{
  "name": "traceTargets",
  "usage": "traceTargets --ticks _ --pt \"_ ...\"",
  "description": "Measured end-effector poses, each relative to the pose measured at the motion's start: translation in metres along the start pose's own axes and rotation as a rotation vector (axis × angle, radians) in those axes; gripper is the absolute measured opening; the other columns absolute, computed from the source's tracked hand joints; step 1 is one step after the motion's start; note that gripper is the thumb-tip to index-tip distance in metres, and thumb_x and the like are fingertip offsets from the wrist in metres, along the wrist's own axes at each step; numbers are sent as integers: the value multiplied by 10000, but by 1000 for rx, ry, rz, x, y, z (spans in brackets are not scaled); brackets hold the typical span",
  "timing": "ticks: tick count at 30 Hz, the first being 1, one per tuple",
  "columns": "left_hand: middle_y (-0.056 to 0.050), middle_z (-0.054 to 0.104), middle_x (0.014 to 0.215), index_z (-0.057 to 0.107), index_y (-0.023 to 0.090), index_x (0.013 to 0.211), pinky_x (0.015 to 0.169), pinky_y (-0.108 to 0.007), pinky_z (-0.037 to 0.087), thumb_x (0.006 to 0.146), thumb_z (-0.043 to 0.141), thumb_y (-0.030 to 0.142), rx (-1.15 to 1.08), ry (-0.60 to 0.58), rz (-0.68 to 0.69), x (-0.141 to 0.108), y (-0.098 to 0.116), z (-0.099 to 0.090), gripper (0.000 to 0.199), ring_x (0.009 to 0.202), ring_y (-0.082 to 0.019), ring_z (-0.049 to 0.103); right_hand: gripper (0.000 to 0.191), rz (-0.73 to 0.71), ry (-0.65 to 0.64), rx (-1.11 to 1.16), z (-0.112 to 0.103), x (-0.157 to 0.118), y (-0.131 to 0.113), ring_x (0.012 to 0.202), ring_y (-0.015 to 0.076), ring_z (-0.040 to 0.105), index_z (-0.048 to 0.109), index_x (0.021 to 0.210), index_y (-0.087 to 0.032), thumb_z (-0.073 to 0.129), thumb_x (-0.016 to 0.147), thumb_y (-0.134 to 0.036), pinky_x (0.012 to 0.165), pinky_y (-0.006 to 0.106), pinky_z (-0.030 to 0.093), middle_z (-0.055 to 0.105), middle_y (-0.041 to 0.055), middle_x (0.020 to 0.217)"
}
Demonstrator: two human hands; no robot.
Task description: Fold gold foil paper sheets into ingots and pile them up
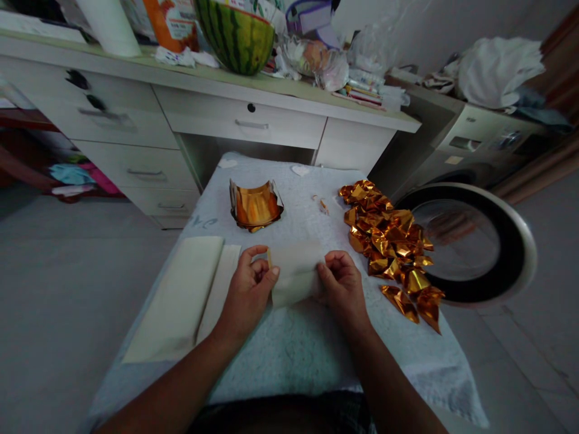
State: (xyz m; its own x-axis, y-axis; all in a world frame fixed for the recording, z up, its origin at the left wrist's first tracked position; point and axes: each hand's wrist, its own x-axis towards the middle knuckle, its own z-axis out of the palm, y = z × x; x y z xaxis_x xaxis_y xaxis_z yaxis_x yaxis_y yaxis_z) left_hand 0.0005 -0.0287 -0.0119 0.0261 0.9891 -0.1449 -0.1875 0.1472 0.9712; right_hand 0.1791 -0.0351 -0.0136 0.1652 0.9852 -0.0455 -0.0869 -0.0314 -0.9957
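Note:
Between my two hands a pale, thin sheet of paper (296,274) is held up over the cloth-covered table. Its left edge, which shows a narrow yellowish strip, is pinched by my left hand (253,280). My right hand (341,283) grips the sheet's right edge between thumb and fingers. To the left lies a stack of pale paper sheets (176,295), partly behind my left forearm. Beyond my hands stands a curved bundle of gold foil sheets (257,206). A pile of folded gold foil pieces (389,232) spreads along the table's right side.
A small orange-and-white scrap (322,205) lies mid-table. Behind is a white desk (280,126) carrying a cut watermelon (235,39), an orange packet (172,24) and plastic bags. At right, a washing machine's open round door (520,241) stands close to the table edge.

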Motion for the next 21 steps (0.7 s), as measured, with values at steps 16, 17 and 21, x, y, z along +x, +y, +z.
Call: traceTargets --ticks 16,17,21 --pt "-68 668 900 691 215 911 743 -394 408 845 540 164 1300 0 439 4 -3 -12 172 856 -261 578 124 -303 -116 -909 -2 3 7 810 216 566 653 865 -205 535 850 -169 762 358 429 660 58 834" --pt "-72 655 915 702 220 900 736 -391 410 844 557 178 1319 25 465 4 -3 -12 161 862 -260 564 129 -313 -133 -924 -3 4 6 820 217 561 654 866 -204 530 859 -168 771 362 428 657 59 838" --pt "-58 634 897 710 221 869 732 -359 446 861 548 146 1282 -65 595 8 -8 -15 179 847 -222 536 129 -334 -215 -958 -8 4 3 854 213 545 653 887 -200 526 882 -182 795 369 430 636 55 859"
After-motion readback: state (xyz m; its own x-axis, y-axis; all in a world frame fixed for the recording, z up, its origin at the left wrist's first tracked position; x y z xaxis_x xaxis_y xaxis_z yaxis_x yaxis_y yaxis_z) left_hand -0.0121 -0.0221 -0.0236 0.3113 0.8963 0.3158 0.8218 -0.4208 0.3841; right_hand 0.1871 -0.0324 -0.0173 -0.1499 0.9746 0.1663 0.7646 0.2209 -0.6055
